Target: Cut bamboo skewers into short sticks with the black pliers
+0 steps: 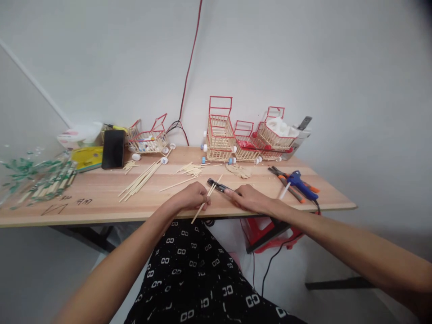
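My left hand [191,196] is closed around a thin wooden stick [206,200] near the front edge of the wooden table [101,198]. The stick slants from below the table edge up toward the jaws of a small black cutter [216,185]. My right hand [249,198] is closed on that cutter's handles, with the forefinger stretched along it. The stick's upper end lies at or in the cutter's jaws. Both forearms come in from below, over my patterned black clothing.
Loose wooden sticks [141,178] lie left of centre. Small stick-built carts with red frames [220,130] stand at the back. A black phone [113,149] leans at back left. Orange-handled pliers and a blue glue gun [301,183] lie at the right.
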Demonstrator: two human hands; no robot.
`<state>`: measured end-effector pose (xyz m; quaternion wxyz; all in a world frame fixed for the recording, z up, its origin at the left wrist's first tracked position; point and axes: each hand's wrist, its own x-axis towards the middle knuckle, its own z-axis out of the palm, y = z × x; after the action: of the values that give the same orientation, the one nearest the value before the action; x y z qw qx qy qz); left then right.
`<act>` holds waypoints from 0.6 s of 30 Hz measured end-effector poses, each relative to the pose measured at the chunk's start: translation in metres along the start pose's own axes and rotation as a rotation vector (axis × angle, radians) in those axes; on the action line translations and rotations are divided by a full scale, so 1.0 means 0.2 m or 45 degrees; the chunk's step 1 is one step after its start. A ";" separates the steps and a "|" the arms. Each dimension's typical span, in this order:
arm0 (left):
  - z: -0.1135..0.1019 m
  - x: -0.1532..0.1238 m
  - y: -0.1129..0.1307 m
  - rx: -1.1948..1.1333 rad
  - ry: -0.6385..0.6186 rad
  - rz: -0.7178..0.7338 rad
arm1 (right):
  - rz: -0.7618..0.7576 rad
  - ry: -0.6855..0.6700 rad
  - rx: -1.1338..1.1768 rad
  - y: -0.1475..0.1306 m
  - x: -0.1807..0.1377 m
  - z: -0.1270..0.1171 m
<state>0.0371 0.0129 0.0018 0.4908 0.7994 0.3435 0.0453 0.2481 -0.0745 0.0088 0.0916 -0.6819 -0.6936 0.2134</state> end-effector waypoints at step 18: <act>0.06 -0.24 0.02 0.243 0.501 0.492 | -0.339 0.493 -0.512 -0.09 -0.12 -0.06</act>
<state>0.0075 -0.0253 0.0123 0.3198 0.8684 0.2761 0.2596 0.2382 -0.0954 0.0314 0.1124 -0.6175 -0.7748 -0.0760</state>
